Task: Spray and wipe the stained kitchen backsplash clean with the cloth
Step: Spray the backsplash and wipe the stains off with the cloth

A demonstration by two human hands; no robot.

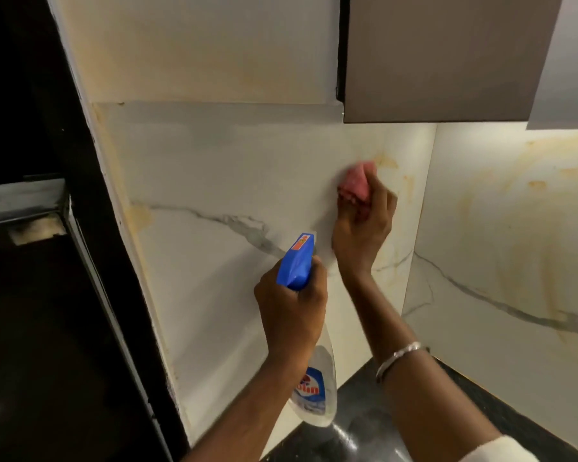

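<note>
The right hand (pixel 364 228) presses a bunched pink cloth (pixel 356 185) flat against the white marble backsplash (pixel 214 181), its fingers (pixel 382 198) curled round the cloth. The cloth sits just beside a yellowish stain (pixel 386 161) up near the lower edge of the grey cabinet (pixel 447 55). More yellow marks show on the side wall (pixel 514 201) to the right. The left hand (pixel 291 305) grips the neck of a clear spray bottle (pixel 317 388), fingers clenched below its blue trigger head (pixel 297 261), nozzle towards the wall. The bottle hangs tilted above the dark desk (pixel 357 428), apart from it. A silver bangle (pixel 399 356) circles the right wrist, and a white sleeve (pixel 511 450) shows at the bottom edge.
</note>
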